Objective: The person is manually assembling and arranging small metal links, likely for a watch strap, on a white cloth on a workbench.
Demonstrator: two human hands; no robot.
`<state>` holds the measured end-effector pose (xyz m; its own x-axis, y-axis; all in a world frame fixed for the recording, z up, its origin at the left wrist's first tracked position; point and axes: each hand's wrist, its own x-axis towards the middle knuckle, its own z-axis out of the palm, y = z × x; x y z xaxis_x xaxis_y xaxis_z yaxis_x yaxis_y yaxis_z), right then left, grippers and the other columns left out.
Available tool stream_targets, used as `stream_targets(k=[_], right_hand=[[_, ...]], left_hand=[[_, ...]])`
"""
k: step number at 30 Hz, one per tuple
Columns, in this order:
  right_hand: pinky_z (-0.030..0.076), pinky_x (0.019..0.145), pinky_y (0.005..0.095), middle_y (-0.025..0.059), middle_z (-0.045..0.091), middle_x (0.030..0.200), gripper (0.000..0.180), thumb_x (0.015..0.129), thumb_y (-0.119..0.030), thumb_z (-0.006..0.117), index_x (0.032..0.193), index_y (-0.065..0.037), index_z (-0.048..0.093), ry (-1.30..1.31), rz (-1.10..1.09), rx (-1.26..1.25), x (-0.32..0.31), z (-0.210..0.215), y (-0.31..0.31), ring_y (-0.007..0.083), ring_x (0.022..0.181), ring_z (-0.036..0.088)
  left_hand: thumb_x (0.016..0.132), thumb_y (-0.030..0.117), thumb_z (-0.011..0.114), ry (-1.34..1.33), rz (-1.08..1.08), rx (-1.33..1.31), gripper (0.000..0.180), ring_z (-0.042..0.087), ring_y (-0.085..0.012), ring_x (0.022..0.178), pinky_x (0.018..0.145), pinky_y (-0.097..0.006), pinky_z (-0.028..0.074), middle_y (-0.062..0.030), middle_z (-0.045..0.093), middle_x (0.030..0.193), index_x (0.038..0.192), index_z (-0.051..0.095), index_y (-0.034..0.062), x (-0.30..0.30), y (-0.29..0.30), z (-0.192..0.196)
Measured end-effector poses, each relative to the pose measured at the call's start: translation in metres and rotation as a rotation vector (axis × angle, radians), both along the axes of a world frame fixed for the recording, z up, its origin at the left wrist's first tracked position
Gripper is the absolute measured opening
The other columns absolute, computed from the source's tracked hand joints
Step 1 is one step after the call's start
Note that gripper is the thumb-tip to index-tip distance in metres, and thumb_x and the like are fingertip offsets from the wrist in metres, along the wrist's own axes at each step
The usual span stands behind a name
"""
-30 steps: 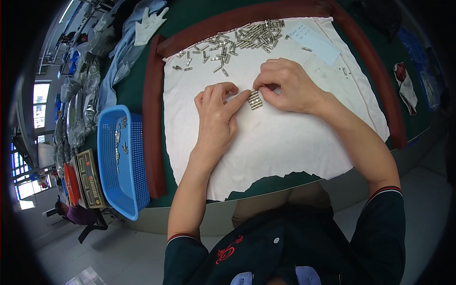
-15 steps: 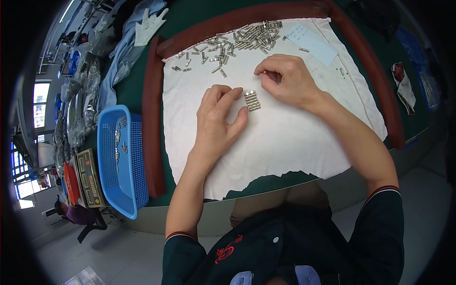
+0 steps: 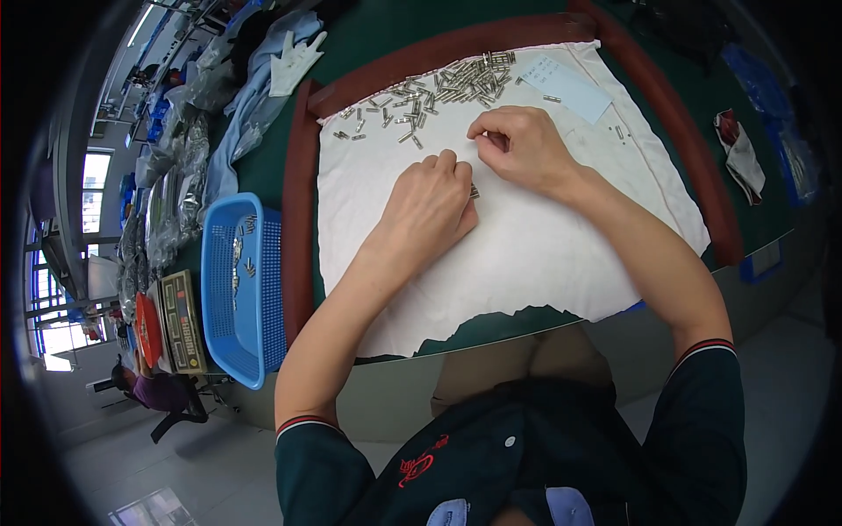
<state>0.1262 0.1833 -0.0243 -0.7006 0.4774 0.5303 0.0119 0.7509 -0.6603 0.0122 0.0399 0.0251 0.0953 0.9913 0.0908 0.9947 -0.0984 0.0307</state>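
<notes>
Two hands are working in the middle of the frame, on a white cloth [image 3: 526,263] that lies on a green table [image 3: 386,35] inside a brown padded frame [image 3: 298,228]. The step in hand, as I judge it, is the sorting of small metal pins: a loose pile of pins [image 3: 438,92] lies in the upper centre of the frame, and a short row of pins [image 3: 474,192] sits just beside the left hand.

The left hand [image 3: 430,210] lies palm down, fingers curled and narrow, its fingertips touching that short row and holding it in place. The right hand [image 3: 517,149] is above and to the right, wrist bent, thumb and forefinger pinched together; it probably holds one pin, but the piece is too small to see clearly.

The next move calls for a fine, steady placing of one pin against the row, without pushing the others apart.

At the left of the frame stands a blue basket [image 3: 232,289].
</notes>
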Motion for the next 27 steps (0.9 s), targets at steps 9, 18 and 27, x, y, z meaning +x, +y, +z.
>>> stream_targets(k=[9, 18, 27], right_hand=[[0.05, 0.059, 0.0359, 0.0111, 0.066, 0.068, 0.014, 0.074, -0.007, 0.06, 0.081, -0.003, 0.071, -0.018, -0.011, 0.009, 0.001, 0.0, 0.002, 0.0245, 0.061, 0.063], [0.049, 0.056, 0.0338, 0.0119, 0.065, 0.069, 0.012, 0.076, -0.007, 0.063, 0.083, -0.003, 0.072, -0.032, -0.003, 0.027, 0.002, 0.001, 0.001, 0.0217, 0.059, 0.062], [0.049, 0.058, 0.034, 0.0127, 0.065, 0.069, 0.012, 0.077, -0.007, 0.063, 0.084, -0.002, 0.071, -0.079, -0.002, -0.014, 0.002, 0.0, 0.001, 0.0225, 0.059, 0.062]], left_hand=[[0.079, 0.009, 0.06, 0.343, 0.02, -0.049, 0.015, 0.061, -0.0228, 0.069, 0.067, -0.034, 0.053, -0.01, 0.056, 0.077, 0.088, 0.051, 0.0014, 0.011, 0.006, -0.018], [0.08, 0.011, 0.057, 0.723, 0.067, -0.116, 0.011, 0.063, -0.0167, 0.064, 0.053, -0.027, 0.047, -0.0052, 0.057, 0.069, 0.088, 0.05, 0.0069, 0.023, 0.005, -0.012], [0.078, 0.015, 0.065, 0.437, 0.078, -0.275, 0.018, 0.069, -0.0184, 0.065, 0.054, -0.028, 0.049, -0.0047, 0.067, 0.069, 0.087, 0.055, 0.0031, 0.019, 0.022, -0.005]])
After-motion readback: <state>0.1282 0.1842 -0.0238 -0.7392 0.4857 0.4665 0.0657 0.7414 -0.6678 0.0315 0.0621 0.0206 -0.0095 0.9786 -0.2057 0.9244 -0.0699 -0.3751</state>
